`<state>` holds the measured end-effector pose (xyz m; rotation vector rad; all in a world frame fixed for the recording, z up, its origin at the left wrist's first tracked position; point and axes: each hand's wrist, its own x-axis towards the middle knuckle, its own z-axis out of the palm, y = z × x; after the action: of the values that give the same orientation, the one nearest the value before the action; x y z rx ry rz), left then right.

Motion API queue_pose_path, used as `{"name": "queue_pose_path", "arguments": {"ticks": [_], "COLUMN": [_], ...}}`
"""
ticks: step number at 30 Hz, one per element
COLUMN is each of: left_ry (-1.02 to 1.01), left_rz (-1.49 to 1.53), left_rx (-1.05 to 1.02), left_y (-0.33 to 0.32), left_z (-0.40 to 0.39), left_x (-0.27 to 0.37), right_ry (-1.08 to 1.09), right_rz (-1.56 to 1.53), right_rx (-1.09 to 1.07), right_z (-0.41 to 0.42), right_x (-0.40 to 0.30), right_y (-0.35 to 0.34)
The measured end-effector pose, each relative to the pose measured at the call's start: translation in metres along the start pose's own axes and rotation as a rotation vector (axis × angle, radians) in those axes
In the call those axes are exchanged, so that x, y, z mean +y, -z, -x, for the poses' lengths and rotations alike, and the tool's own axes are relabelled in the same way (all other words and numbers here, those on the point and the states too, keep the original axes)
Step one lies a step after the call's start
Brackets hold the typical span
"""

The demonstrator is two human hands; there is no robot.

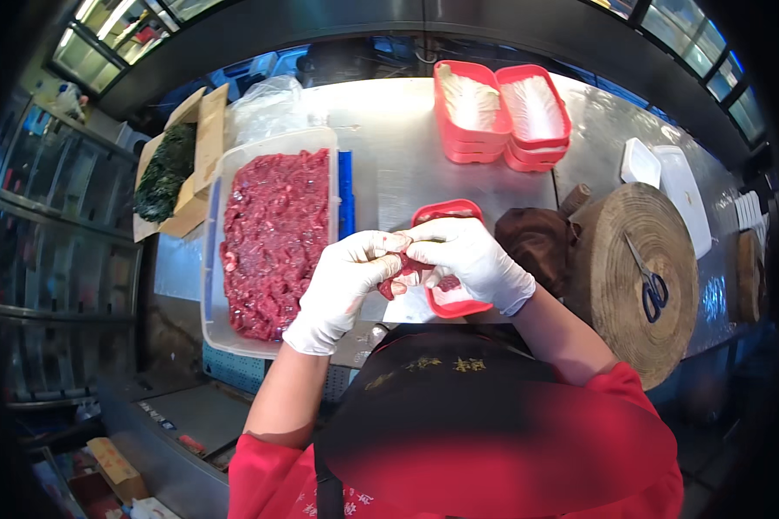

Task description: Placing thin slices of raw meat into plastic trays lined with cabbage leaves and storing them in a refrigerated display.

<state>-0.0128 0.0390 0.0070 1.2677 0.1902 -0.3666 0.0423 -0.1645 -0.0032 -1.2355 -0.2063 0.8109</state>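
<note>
White gloves cover both of my hands. My left hand (344,282) and my right hand (472,258) meet in front of me, pinching a strip of raw red meat (415,263) between their fingers. Under my right hand sits a red plastic tray (462,310), partly hidden, with some meat and something pale inside. To the left of my left hand stands a large translucent plastic tub (210,305) heaped with raw sliced meat (276,240).
Stacked red trays (474,144) with napa cabbage leaves (533,107) stand at the back. Scissors (649,282) lie on a round wooden chopping block (613,311) at right, beside dark brown cloth (533,243). A cardboard box (209,139) of dark greens and a plastic bag (269,107) are at left.
</note>
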Motion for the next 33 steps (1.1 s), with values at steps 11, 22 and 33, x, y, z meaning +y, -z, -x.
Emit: {"name": "queue_pose_path", "arguments": {"ticks": [11,22,33], "left_ry": [0.02,0.224,0.002], "left_rz": [0.154,0.139,-0.037], "left_rx": [0.052,-0.116,-0.048], "left_y": [-0.032,-0.043,-0.057], "left_z": [-0.024,-0.025,-0.032], "left_x": [-0.055,-0.073,-0.079], "right_ry": [0.171,0.249,0.181], "right_rz": [0.154,0.423,0.181], "right_rx": [0.115,0.221,0.146], "right_z": [0.035,0.038,0.031], "right_x": [0.028,0.037,0.033], "right_y": [0.041,0.059,0.06]}}
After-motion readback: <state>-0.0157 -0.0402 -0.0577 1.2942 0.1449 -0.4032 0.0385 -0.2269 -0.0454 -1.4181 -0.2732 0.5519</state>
